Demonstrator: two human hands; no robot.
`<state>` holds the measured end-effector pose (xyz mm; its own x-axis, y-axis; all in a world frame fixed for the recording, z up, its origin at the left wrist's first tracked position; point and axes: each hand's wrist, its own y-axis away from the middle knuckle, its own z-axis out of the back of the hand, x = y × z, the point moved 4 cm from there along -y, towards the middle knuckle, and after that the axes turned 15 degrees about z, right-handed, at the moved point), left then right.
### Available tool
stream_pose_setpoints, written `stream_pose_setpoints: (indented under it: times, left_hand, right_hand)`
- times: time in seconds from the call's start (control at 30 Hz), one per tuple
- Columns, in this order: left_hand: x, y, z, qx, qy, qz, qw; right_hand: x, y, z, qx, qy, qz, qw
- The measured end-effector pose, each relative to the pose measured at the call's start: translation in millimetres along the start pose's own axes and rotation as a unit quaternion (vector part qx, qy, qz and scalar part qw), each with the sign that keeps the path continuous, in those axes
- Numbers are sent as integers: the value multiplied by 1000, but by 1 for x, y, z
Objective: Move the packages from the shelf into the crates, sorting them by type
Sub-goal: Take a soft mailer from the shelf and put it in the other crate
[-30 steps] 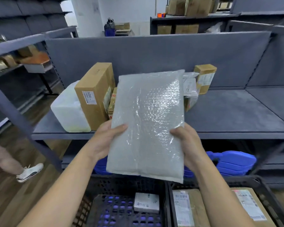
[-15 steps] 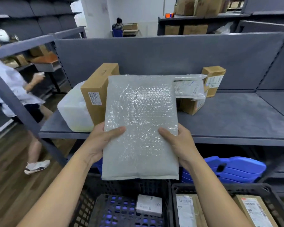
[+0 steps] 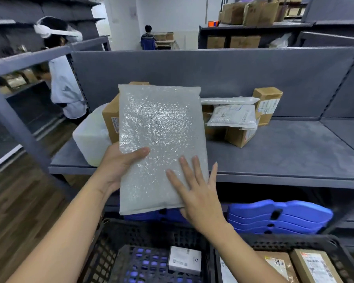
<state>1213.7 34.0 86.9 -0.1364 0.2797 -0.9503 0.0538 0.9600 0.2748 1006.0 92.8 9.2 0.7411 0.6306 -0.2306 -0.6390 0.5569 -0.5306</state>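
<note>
In the head view, the bubble mailer (image 3: 161, 144) stood upright in the air in front of the shelf (image 3: 274, 156), above the seam between the left crate (image 3: 110, 237) and the right crate (image 3: 294, 238), and lay in neither. The left hand (image 3: 119, 166) gripped its left edge, thumb curled across the front and fingers hidden behind. The right hand (image 3: 196, 190) lay flat on the lower right corner, fingers straight and spread, pressing rather than holding. So the only real grip was on one side. The film looked slick, and if the flat hand lifted the mailer could probably swing or slide out and fall into whichever crate was below. That mattered for sorting: the left crate held a small white box (image 3: 184, 260), the right one cardboard boxes (image 3: 315, 266). No label showed on the facing side, so its type could be misjudged. Its top edge also overlapped the brown box (image 3: 109, 119) on the shelf, which a careless swing might knock.
</note>
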Motion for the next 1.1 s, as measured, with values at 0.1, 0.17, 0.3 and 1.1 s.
stream_pose_setpoints:
  times: [0.1, 0.17, 0.3, 1.1]
  left_hand:
    - [-5, 0, -5, 1, -8, 3, 1000]
    - [-7, 1, -5, -7, -11, -1, 1000]
    - [-9, 2, -6, -11, -10, -5, 1000]
    - [15, 15, -25, 50, 49, 80, 994]
  right_hand:
    - [4, -3, 0, -84, 33, -45, 995]
    - [6, -5, 1, -112, 32, -56, 992]
    - [7, -7, 5, -173, 39, -66, 982]
    - [-41, -15, 48, -405, -745, -488, 206]
